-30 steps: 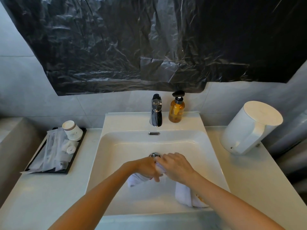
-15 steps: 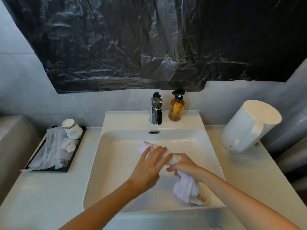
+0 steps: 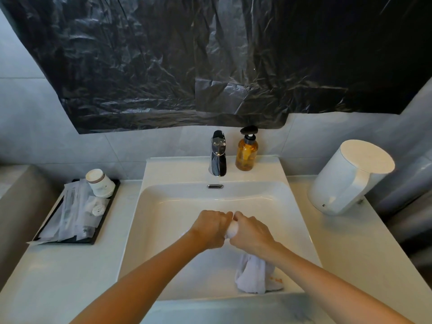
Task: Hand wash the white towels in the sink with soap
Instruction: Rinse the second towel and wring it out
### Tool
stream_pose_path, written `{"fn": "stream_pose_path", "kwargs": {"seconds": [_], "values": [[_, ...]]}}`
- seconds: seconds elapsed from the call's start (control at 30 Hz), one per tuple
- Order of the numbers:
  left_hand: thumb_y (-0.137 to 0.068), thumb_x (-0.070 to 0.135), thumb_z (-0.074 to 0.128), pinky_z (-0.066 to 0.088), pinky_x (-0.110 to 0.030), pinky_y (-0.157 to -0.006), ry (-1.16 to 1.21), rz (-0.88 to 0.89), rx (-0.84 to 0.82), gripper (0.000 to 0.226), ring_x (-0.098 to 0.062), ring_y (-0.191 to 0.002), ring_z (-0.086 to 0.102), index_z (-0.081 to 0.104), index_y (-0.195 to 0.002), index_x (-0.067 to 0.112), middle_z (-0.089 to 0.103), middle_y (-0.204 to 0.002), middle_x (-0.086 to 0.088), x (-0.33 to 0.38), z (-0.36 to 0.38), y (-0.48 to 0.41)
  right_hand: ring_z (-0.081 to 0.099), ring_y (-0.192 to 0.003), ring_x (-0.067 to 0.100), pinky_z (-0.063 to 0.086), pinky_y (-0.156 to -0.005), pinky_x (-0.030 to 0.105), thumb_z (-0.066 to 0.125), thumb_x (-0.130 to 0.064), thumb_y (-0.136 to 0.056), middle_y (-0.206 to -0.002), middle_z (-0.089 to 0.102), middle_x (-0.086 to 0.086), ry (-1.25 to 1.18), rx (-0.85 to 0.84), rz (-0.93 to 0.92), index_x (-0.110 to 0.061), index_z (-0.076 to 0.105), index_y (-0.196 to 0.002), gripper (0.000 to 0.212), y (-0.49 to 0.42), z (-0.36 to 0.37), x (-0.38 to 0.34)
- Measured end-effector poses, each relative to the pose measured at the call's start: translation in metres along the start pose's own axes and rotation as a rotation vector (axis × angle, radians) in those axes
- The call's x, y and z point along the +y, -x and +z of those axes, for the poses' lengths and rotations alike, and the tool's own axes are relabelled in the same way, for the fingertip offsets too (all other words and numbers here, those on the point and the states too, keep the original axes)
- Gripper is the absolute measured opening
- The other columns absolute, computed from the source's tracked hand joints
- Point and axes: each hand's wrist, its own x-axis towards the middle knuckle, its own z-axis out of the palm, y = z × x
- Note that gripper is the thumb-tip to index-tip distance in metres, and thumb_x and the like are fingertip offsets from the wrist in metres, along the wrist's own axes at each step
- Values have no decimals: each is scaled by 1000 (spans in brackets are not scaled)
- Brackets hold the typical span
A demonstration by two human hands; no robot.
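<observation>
Since half a second earlier, the left hand (image 3: 211, 229) had closed from an open reach and settled beside the right hand (image 3: 251, 232), knuckles nearly touching. Both hands were curled round a bunched part of the soft white cloth towel (image 3: 251, 274), low in the white ceramic sink (image 3: 163, 206), its tail hanging beneath the right wrist. If wet, it would likely handle limp, heavy and slightly slippery; full fists round the bunch seemed the surest hold.

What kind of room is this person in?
Most likely a bathroom, maybe a hotel's: a white sink with a tap, a pump bottle of soap, and a tray of wrapped toiletries and paper cups.
</observation>
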Motion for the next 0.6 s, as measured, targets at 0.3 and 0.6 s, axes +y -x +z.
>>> {"fn": "stream_pose_path", "kwargs": {"seconds": [0.3,0.6], "values": [[-86,17,66,44,-30,-70,210,-116,-415,32,-23,-87,59,58,-116,9,62,-101,-8,-3,-17,-14,63,-72,30,45,-64,32,46,-14,-91,-94,69,9,388,215,-256,-14,34,-130,41,-9,13,11],[-81,26,64,42,-29,-70,256,-277,-160,30,-24,-93,63,59,-108,13,68,-103,-6,-15,-16,0,61,-86,19,48,-70,26,75,-39,-74,-101,61,-3,-137,152,111,-29,36,-121,61,-8,20,27]]}}
